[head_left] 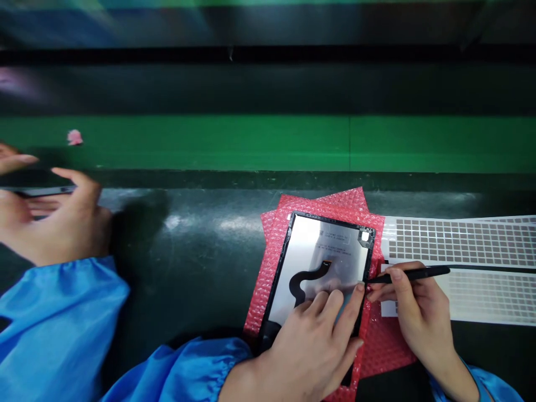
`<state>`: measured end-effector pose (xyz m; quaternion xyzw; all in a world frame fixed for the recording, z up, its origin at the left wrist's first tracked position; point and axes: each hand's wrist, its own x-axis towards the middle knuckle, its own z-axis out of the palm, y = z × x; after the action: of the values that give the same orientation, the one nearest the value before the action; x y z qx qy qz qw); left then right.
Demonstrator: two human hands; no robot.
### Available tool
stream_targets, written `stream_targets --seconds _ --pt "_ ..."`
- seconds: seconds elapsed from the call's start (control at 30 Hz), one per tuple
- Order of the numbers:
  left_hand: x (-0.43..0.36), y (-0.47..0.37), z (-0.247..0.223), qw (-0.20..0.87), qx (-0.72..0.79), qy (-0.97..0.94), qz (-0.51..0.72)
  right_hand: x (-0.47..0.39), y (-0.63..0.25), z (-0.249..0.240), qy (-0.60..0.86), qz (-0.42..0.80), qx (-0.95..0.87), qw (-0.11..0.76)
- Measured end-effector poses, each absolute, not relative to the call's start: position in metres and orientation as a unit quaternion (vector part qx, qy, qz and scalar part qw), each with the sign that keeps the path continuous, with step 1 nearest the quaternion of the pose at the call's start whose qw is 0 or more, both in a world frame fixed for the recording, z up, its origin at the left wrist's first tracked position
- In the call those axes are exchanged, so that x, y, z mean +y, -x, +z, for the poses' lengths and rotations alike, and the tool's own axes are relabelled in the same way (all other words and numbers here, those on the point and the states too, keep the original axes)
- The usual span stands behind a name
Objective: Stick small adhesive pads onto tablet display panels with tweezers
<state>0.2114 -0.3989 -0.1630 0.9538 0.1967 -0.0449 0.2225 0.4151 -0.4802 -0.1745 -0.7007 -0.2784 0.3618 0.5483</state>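
A tablet display panel (pixel 310 257) with a silver back, black frame and black curved ribbon cable (pixel 299 282) lies tilted on red bubble wrap (pixel 268 262). My left hand (pixel 307 346) rests over its lower part, fingers stretched out and apart; the index fingertip touches the panel near the right edge. Pinched in my right hand (pixel 422 307) are black tweezers (pixel 419 273), their tips at the panel's right edge. Whether anything sits between the tips is too small to tell. The panel's lower portion is partly hidden under my left hand.
To the right lie white sheets of small grey square stickers (pixel 439 240), partly under the bubble wrap. At the left, a co-worker's hands (pixel 71 223) hold a thin dark-edged object. A pink scrap (pixel 75 137) is on the green strip (pixel 218 142) behind the dark tabletop (pixel 201 268).
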Motion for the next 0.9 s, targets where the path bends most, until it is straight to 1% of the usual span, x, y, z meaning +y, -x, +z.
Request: stream_targets --seconds 0.13,0.2,0.3,0.43,0.53,0.63,0.77,0.9 --pt "-0.394 -0.214 -0.159 0.219 0.186 -0.957 -0.037 -0.484 -0.427 -0.166 0.687 0.341 -0.243 0.594" --pt "-0.392 -0.217 -0.157 0.214 0.181 -0.960 -0.026 -0.490 -0.440 -0.160 0.699 0.309 -0.251 0.594" --pt "-0.390 -0.227 -0.151 0.196 0.159 -0.968 -0.004 -0.499 -0.461 -0.157 0.722 0.272 -0.289 0.567" --pt "-0.394 -0.248 -0.144 0.143 0.073 -0.986 0.033 -0.504 -0.480 -0.163 0.724 0.287 -0.350 0.521" --pt "-0.398 -0.263 -0.145 0.126 0.026 -0.991 0.029 -0.505 -0.485 -0.171 0.733 0.295 -0.373 0.486" --pt "-0.402 -0.270 -0.150 0.115 0.030 -0.993 0.018 -0.508 -0.485 -0.177 0.748 0.298 -0.372 0.462" --pt "-0.406 -0.269 -0.159 0.106 0.053 -0.992 0.044 -0.511 -0.485 -0.178 0.749 0.306 -0.376 0.451" --pt "-0.409 -0.268 -0.164 0.111 0.053 -0.992 0.041 -0.510 -0.485 -0.174 0.759 0.294 -0.390 0.431"
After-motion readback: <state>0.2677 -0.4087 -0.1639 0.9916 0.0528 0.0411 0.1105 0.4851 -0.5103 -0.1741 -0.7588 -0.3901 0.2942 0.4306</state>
